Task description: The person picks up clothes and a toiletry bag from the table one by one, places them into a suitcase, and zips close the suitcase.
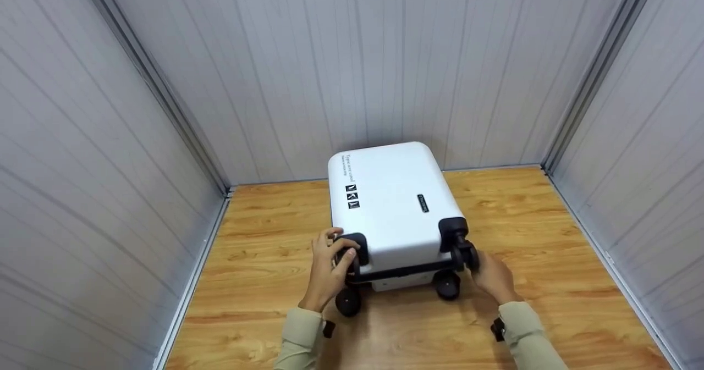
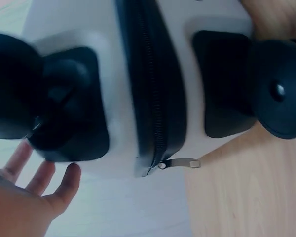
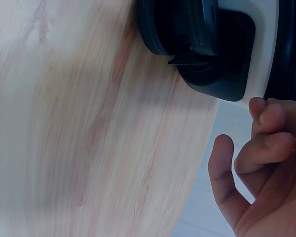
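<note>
A white suitcase (image 1: pixel 385 188) lies flat on the wooden floor, its wheeled end toward me. My left hand (image 1: pixel 330 265) curls its fingers round the upper left wheel; in the left wrist view fingertips meet the black corner housing (image 2: pixel 79 108) under that wheel (image 2: pixel 12 89). At the other corner, my right hand (image 1: pixel 493 275) holds the upper right wheel (image 1: pixel 466 255) from its outer side. The right wrist view shows its other fingers (image 3: pixel 269 148) bent beside the case's edge, while its thumb is hidden. Between the housings runs a black zipper (image 2: pixel 155 98) with a metal pull (image 2: pixel 182 163).
The two lower wheels, left (image 1: pixel 348 302) and right (image 1: pixel 447 285), are at the floor (image 1: pixel 264 315). Close behind the suitcase stands a pale panelled wall (image 1: pixel 374 73), with side walls at left (image 1: pixel 82 166) and right (image 1: pixel 649 139).
</note>
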Motion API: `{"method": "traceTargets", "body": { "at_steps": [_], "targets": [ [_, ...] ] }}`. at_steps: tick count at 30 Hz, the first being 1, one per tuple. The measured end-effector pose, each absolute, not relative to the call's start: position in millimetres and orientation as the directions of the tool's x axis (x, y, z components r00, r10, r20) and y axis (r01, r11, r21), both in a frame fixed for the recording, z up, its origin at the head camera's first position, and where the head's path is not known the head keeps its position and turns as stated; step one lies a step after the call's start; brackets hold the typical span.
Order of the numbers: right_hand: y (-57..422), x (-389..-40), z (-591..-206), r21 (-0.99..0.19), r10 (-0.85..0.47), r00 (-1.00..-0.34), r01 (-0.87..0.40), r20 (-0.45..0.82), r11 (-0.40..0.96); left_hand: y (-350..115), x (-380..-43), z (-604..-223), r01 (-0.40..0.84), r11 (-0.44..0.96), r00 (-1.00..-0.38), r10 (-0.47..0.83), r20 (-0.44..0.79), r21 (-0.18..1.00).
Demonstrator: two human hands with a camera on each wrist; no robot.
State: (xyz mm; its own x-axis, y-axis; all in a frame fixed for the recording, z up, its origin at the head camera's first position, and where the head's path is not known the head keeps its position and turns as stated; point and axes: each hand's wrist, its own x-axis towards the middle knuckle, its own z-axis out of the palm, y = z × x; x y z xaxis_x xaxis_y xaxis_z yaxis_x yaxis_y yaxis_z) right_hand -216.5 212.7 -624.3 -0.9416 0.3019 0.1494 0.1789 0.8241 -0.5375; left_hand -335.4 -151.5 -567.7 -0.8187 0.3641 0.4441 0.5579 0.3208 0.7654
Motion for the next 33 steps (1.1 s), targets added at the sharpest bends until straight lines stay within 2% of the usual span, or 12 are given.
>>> {"method": "traceTargets", "body": {
  "at_steps": [4, 9, 18, 27, 33],
  "targets": [
    [212.4, -217.2, -624.9, -0.527, 0.306, -0.942, 0.191, 0.139, 0.828, -156.8, -344.6, -559.4, 0.489, 0.274, -0.850, 0.365, 0.381, 0.828],
    [212.1, -219.5, -624.4, -0.527, 0.309, -0.944, 0.205, 0.115, 0.825, -158.7, -355.7, -548.9, 0.447, 0.383, -0.875, 0.375, 0.306, 0.809],
    [210.8, -218.9, -623.2, -0.528, 0.317, -0.939, 0.204, 0.132, 0.824, -162.7, -374.3, -545.3, 0.551, 0.544, -0.823, 0.478, 0.307, 0.632],
    [211.7, -218.7, -623.3, -0.544, 0.314, -0.942, 0.205, 0.115, 0.814, -166.9, -393.4, -553.9, 0.542, 0.502, -0.800, 0.554, 0.230, 0.674],
    [211.0, -218.4, -624.8, -0.528, 0.324, -0.935, 0.203, 0.147, 0.825, -159.3, -402.1, -554.0, 0.583, 0.498, -0.761, 0.611, 0.218, 0.642]
  ]
}}
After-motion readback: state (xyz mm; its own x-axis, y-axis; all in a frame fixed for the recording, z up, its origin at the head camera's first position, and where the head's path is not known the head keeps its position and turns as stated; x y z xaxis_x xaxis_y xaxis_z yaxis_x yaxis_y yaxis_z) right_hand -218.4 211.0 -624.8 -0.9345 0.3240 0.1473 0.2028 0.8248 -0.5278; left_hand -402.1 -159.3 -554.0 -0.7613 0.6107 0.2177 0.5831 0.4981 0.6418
